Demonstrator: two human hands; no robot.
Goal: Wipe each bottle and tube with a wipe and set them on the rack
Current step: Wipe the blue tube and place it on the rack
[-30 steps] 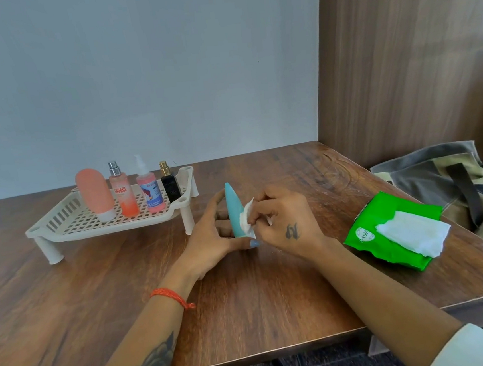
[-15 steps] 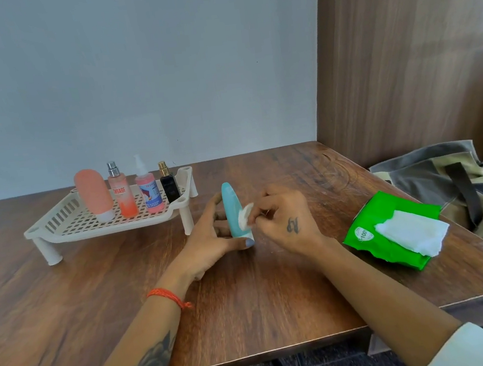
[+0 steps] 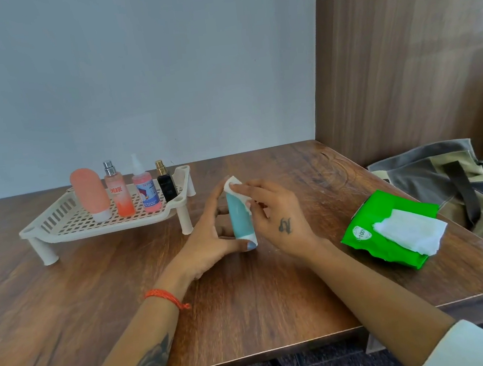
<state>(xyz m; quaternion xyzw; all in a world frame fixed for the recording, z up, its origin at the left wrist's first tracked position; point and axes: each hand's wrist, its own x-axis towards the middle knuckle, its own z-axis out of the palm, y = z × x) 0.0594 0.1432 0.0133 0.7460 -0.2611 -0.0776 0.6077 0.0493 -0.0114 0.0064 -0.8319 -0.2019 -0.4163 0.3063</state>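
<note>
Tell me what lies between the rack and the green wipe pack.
In the head view, both hands: the left hand holds the teal tube upright, the right hand rubs a wipe on its top.

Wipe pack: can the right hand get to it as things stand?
Probably yes. The pack lies on bare table just right of the right hand, nothing between. But that hand's fingers hold a wipe against the teal tube, so it must let go first.
</note>
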